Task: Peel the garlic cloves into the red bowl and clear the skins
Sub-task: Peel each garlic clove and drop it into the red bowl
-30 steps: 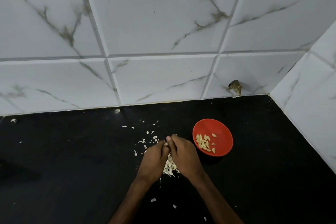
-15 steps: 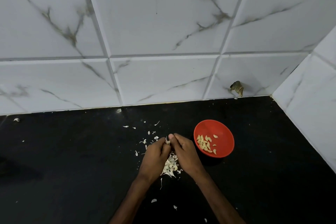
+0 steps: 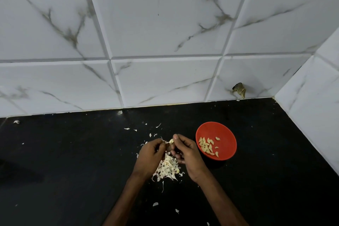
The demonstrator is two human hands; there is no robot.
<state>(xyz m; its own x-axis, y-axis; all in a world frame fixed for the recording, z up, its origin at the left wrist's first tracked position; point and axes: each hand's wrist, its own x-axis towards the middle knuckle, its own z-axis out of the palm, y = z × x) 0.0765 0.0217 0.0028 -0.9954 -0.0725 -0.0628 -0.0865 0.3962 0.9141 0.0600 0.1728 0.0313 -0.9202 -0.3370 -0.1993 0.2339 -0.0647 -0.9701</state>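
— Fingers first?
— Curled on both sides, tips meeting just left of the bowl. Right fingertips: pinching a clove from above. Left fingertips: nipping the same clove at its skin end, as far as can be made out at this size.
— Wide or tight?
— Tight. No gap to speak of. Right hand closed round the clove, left hand closed on its loose skin.
— Which step?
— Peeling, by the look of it. Pale and partly bare at the top, not yet in the bowl.
— Next?
— Probably: pull off the last skin, carry right to the bowl, drop in beside the peeled cloves at its left side. Calls for a firm hold with the right and a light tug with the left. Likely slippery once bare.
— And clearing?
— Not begun, judging from the mess. Heaped in a pile under the hands, left of the bowl and nearer the person. Loose flakes further left of the bowl, more towards the person.
— Any unpeeled ones left?
— Cannot tell. Possibly buried in the pile.
— Further out?
— Black counter beneath the bowl, tiled wall behind it.
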